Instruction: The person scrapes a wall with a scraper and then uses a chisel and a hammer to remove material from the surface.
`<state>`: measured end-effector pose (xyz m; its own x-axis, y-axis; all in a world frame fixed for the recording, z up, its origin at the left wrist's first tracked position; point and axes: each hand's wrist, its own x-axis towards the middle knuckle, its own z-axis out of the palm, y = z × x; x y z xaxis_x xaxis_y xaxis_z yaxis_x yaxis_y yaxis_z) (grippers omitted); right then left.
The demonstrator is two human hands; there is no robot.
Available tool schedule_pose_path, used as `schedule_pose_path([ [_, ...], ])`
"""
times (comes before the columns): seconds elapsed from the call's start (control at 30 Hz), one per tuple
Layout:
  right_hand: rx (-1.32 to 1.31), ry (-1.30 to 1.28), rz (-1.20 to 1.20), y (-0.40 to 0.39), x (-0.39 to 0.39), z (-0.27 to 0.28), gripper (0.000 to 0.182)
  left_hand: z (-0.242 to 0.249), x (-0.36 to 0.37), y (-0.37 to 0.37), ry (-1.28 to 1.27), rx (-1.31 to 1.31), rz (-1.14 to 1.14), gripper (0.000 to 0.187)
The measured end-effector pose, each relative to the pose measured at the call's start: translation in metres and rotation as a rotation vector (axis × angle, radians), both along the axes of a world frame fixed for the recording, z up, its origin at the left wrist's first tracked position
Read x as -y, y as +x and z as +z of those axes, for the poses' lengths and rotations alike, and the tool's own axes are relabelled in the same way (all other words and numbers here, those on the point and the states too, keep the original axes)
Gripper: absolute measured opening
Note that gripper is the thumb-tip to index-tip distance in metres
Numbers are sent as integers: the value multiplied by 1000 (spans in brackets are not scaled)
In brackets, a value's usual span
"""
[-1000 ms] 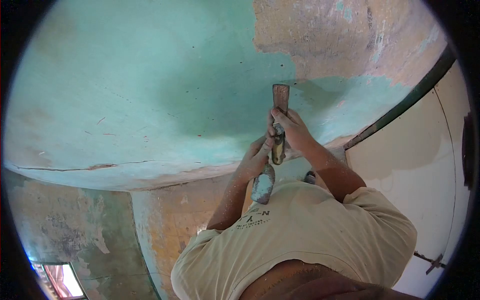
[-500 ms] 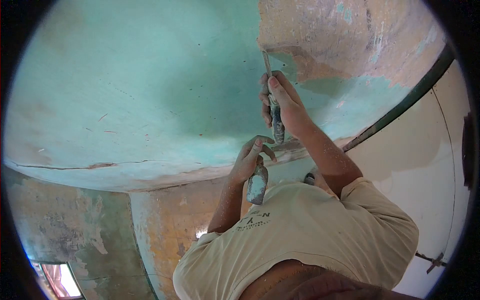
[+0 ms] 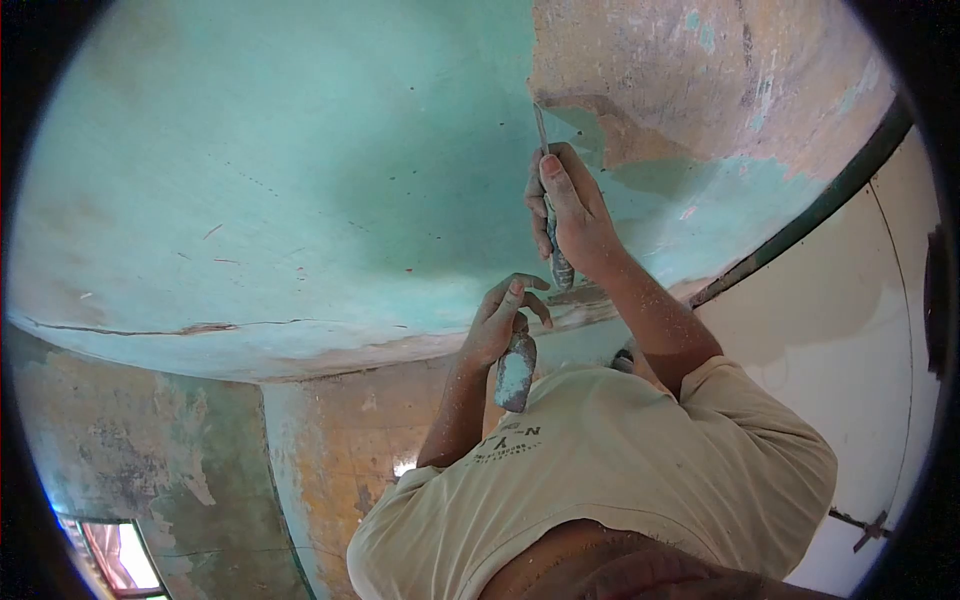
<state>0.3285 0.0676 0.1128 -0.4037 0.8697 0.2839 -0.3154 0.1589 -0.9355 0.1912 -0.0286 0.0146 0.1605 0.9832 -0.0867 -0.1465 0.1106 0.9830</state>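
My right hand [image 3: 575, 205] is closed round the dark, dust-coated handle of a scraper [image 3: 562, 268]. Its thin blade, seen nearly edge-on, meets the wall at the border between the green paint [image 3: 300, 150] and a bare tan patch [image 3: 670, 70]. Lower and to the left, my left hand [image 3: 497, 318] grips a second tool with a wide, blade-like end spotted with green paint [image 3: 515, 375], which points back towards my shirt. A couple of its fingers are loosely curled and reach towards the wall. The second tool's handle is mostly hidden by the palm.
A dark strip [image 3: 810, 215] edges the green surface on the right, beside a pale wall [image 3: 850, 290]. A long crack [image 3: 190, 331] runs along the lower left. Peeling wall [image 3: 130, 430] and a small bright window [image 3: 125, 558] lie at bottom left.
The view has shifted slightly, so the wall sits a little further right. My right hand and the scraper are tilted a little differently; the left hand has hardly moved.
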Motion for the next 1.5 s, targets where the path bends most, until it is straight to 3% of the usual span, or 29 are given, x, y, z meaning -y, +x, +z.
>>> schedule_pose_path([
  [0.3,3,71,-40,-5,-6,-10,37,35,-7,1,114,18,58,49],
  [0.37,10,96,-50,-6,-8,-13,37,45,-11,7,244,-99,175,52],
  [0.53,89,204,-139,-6,-10,-18,37,48,-29,12,628,-549,225,59],
  [0.67,102,159,-111,-3,-8,-16,38,51,-30,24,493,-346,221,54],
  [1.03,161,194,-151,-1,-14,-72,37,25,-27,22,380,-357,195,48],
  [1.13,172,103,-110,1,-5,-78,38,18,-20,23,271,-348,168,47],
  [1.43,214,-19,-81,9,2,-105,39,-7,-11,30,266,-394,161,52],
  [1.5,236,72,-110,13,-2,-109,39,-4,-9,33,261,-374,149,53],
])
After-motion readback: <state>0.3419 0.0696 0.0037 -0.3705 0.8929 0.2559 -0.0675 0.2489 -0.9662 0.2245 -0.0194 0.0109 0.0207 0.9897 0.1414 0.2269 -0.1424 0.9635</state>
